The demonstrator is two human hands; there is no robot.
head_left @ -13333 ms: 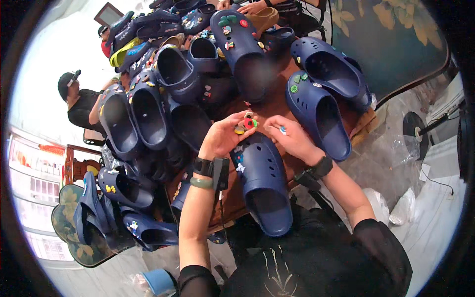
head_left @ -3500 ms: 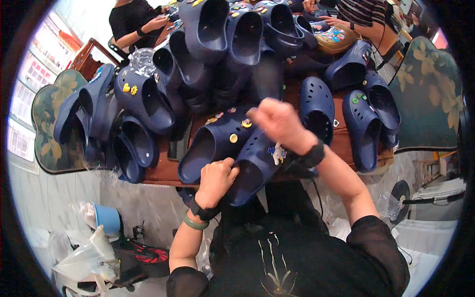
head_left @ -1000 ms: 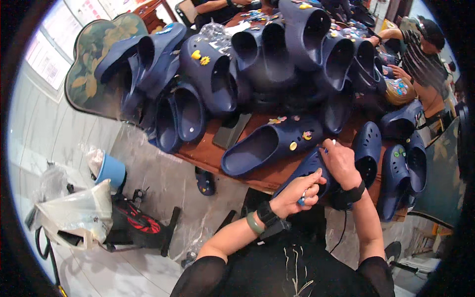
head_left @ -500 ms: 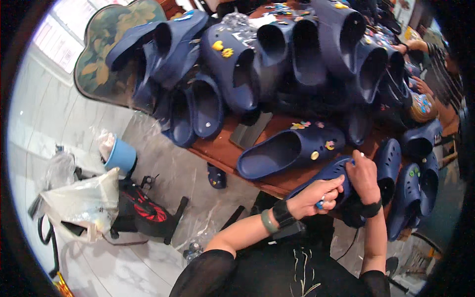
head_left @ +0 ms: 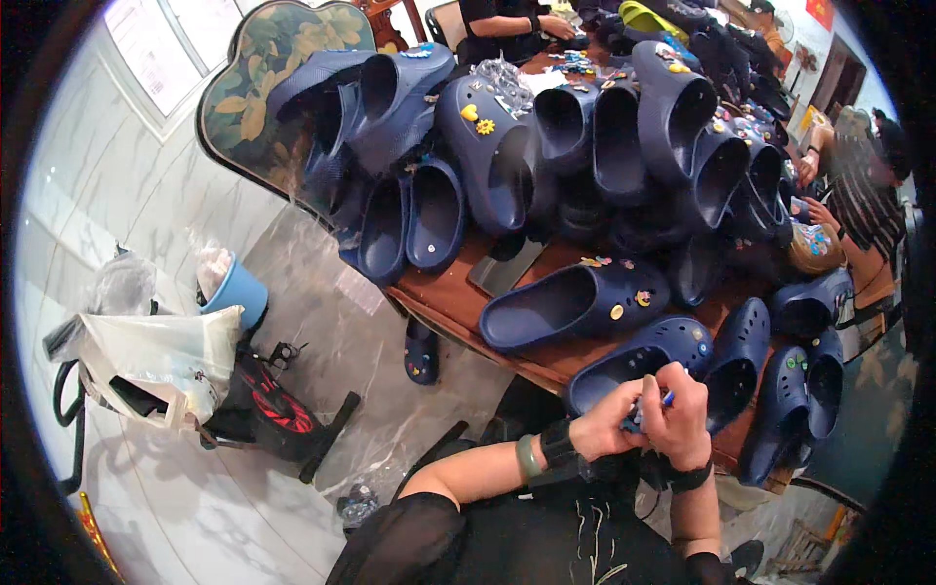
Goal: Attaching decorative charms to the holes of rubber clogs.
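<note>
The left hand (head_left: 606, 427) and the right hand (head_left: 680, 419) meet just in front of the person's body, at the near edge of the bench (head_left: 434, 300). The left hand is curled nearly closed around small blue pieces (head_left: 636, 415), which show between its fingers and the other hand. The right hand is bent narrow over them, fingertips together, with a bit of bright blue at its fingers; whether it grips a piece or only touches it, I cannot tell. Just beyond both hands lies a navy clog (head_left: 673, 336) on the bench, its holed toe pointing away to the right and the hands covering part of its near side. Behind it rests a charm-decorated clog (head_left: 634, 285) with a round yellow charm, and to its right a plain holed clog (head_left: 749, 330). Farther right, 2 clogs lie side by side, the nearer with green charms (head_left: 795, 359). A flat dark slab (head_left: 507, 268) lies near the bench's left edge, below a large pile of clogs (head_left: 663, 107). On the floor at left are a blue bucket (head_left: 242, 292) and a whitish plastic bag (head_left: 210, 356).
</note>
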